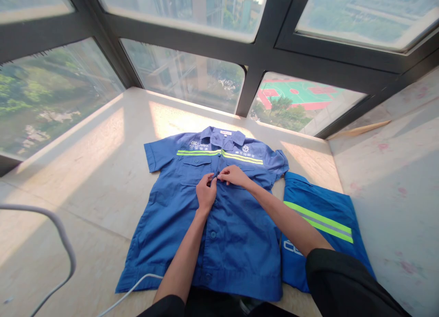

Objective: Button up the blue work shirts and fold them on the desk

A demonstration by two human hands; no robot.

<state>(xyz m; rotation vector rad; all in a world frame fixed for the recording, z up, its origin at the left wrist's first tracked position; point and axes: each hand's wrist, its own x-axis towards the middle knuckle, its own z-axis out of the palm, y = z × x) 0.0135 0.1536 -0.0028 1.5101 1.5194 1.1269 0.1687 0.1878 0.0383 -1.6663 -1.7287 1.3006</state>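
A blue short-sleeved work shirt (240, 235) with yellow-green reflective stripes across the chest lies spread face up, collar away from me. My left hand (206, 191) pinches the front placket at chest height. Close beside it, my right hand (233, 175) pinches the same edge, fingertips almost meeting the left ones. The button between them is hidden by my fingers. Lower down the placket, a shirt button (213, 235) shows. White lettering and a chest pocket (196, 168) with a flap are visible on the upper front.
A folded blue garment (318, 193) with a bright reflective band lies right of the shirt, partly under my right forearm. A grey-white cable (65, 239) loops at the left, its thin end reaching the shirt hem. Dark window frames (192, 40) border the pale ledge (99, 171); a patterned wall (394, 193) stands right.
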